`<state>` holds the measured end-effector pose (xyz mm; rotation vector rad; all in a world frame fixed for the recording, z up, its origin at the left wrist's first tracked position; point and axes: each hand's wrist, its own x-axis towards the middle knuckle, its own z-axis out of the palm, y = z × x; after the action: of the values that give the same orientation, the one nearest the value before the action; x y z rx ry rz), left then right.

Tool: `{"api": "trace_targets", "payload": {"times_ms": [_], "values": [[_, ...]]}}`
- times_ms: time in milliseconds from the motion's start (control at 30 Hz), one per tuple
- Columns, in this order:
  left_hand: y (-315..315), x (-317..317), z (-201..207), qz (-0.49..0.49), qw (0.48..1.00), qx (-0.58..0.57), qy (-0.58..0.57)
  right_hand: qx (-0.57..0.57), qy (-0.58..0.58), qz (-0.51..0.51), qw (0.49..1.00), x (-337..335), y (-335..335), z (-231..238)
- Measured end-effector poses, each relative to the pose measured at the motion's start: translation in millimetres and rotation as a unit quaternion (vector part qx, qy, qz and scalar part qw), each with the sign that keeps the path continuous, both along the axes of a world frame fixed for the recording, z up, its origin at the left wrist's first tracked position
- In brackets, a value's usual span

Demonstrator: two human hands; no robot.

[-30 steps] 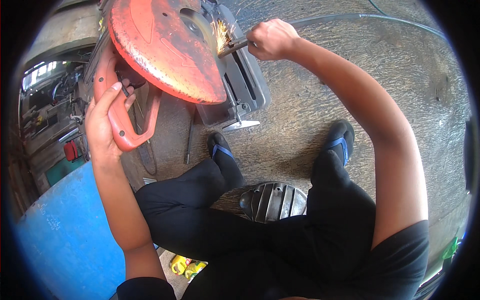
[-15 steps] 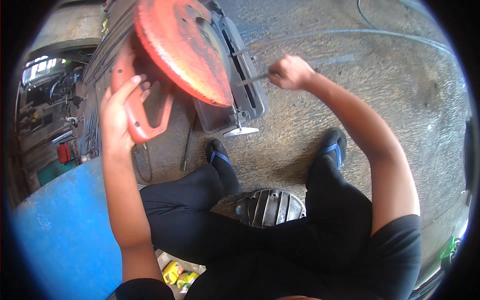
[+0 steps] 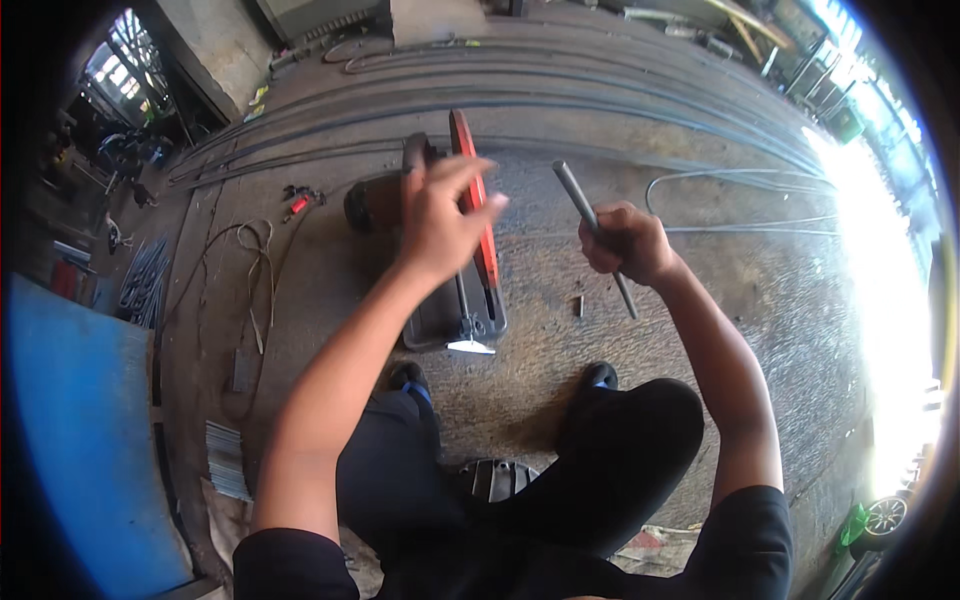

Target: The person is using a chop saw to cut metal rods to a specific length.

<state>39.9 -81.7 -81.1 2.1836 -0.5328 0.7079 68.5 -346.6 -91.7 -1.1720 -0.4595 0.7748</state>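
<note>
Metal workshop | red cut-off saw [image 3: 488, 250] — long rods [image 3: 520, 102] across floor [image 3: 740, 285]

The left hand [image 3: 445, 225] was blurred and covered part of the saw [image 3: 461, 140]; whether the two touched could not be told. The right hand [image 3: 632, 243] hid the middle of the rod [image 3: 573, 187]. The legs [image 3: 640, 430] partly covered the ribbed metal piece [image 3: 495, 482]. The left rim cut off the blue panel [image 3: 80, 430], and the clutter [image 3: 115, 150] above it was too small to tell.
</note>
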Motion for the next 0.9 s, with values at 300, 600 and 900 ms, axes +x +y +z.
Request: {"api": "trace_targets", "payload": {"times_ms": [300,600,900], "values": [[-16,-69,48,-0.308,0.894,-0.285,0.16,0.099,0.075,-0.022,0.992,-74,65,71],[-9,-78,12,-0.178,0.801,-0.474,0.321,-0.306,-0.41,-0.398,0.761,-94,100,65],[36,-53,23,-0.035,0.774,-0.617,0.137,-0.003,0.105,-0.193,0.975,-124,145,19]]}}
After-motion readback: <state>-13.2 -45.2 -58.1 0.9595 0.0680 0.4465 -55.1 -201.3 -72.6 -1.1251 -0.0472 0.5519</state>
